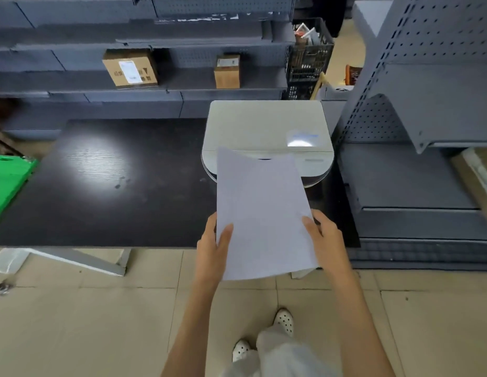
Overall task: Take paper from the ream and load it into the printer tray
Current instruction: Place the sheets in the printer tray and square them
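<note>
I hold a thin stack of white paper [260, 213] with both hands above the table's front edge. My left hand [214, 244] grips its left side, thumb on top. My right hand [325, 238] grips its right side. The paper's far edge sags in the middle and overlaps the front of a white printer [267, 126], which sits at the right end of a dark table [114, 191]. The printer's tray is hidden behind the paper. No ream is in view.
Grey metal shelving [427, 104] stands close to the right of the printer, and more runs behind the table with two cardboard boxes [129, 68]. A green crate [8, 183] sits at the left. A black crate [309, 55] stands behind the printer.
</note>
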A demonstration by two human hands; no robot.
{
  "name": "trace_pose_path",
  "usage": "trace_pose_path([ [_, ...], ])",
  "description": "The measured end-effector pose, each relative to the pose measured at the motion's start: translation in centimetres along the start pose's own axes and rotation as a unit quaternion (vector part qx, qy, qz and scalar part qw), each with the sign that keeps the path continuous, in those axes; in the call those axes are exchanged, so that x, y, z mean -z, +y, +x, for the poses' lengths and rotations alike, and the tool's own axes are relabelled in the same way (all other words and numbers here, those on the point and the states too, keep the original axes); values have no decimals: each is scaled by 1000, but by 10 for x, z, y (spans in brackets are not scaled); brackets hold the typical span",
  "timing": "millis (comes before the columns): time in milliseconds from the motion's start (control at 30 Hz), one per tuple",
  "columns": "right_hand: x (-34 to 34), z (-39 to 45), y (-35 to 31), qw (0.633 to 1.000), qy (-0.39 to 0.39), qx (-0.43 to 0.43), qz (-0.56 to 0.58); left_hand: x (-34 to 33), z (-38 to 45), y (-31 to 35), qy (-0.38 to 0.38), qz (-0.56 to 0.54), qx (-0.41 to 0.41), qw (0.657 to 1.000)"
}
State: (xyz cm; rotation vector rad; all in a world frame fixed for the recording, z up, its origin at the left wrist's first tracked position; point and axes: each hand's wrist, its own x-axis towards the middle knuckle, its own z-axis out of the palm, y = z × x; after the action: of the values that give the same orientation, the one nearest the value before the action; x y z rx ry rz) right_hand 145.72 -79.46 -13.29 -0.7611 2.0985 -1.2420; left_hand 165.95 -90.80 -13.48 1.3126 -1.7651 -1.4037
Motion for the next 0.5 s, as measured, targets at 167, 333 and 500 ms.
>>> trace_pose_path([
  [167, 0, -1, 39, 999, 13, -36, -20, -23, 0, -30, -43, -1, 28, 999],
  [333, -7, -9, 79, 997, 16, -71, -24, -43, 0, -72, -67, 2, 64, 996],
  [500, -20, -18, 124, 993, 19, -113, -39, -59, -9, -113, -71, 9, 112, 991],
])
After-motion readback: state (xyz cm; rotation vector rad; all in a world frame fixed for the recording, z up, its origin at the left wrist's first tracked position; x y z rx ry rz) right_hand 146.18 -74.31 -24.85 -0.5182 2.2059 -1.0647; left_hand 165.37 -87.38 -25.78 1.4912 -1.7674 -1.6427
